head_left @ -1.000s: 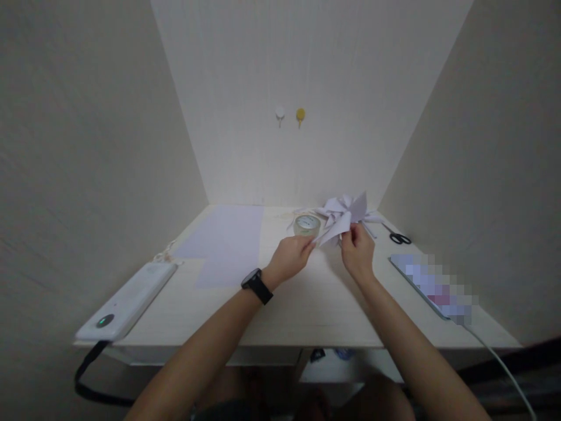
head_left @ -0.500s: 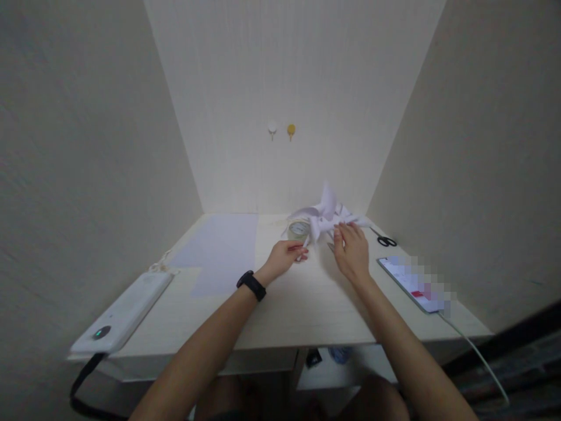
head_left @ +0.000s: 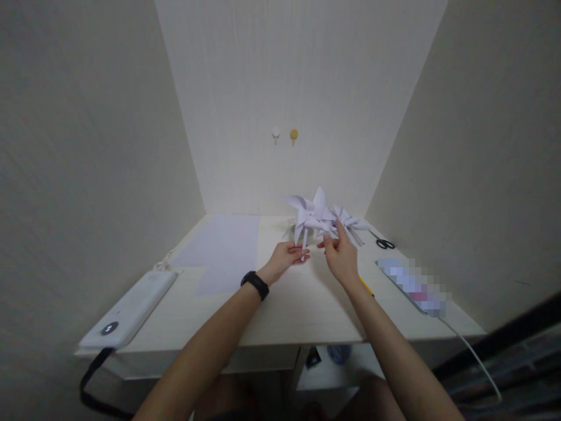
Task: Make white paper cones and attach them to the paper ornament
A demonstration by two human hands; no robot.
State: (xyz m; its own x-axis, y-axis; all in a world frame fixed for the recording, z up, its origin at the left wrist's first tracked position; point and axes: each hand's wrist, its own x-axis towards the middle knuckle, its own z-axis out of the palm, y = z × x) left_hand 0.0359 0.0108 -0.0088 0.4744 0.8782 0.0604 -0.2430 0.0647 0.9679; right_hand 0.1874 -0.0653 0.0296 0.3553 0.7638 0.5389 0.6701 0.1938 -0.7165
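A white paper pinwheel (head_left: 310, 213) stands upright over the desk, its blades facing me. My left hand (head_left: 287, 256), with a black watch on the wrist, grips the pinwheel's white paper stick between thumb and fingers. To the right of the stick, my right hand (head_left: 340, 254) has its index finger stretched out and its thumb apart, close to the blades. I see nothing held in it. More white paper pinwheels (head_left: 348, 219) lie behind the right hand. A round tin-like object is mostly hidden behind the held pinwheel.
White paper sheets (head_left: 228, 251) lie on the left of the desk (head_left: 284, 321). A white device (head_left: 129, 310) with a black strap sits at the left edge. At right are black-handled scissors (head_left: 385, 244), a phone (head_left: 409, 286) on a cable and a yellow stick-like object (head_left: 366, 286). Walls enclose three sides.
The pinwheel has turned and its blades now stand more upright and sharper in view. My right hand has shifted left, its index finger now extended. The yellow stick-like object has come into view.
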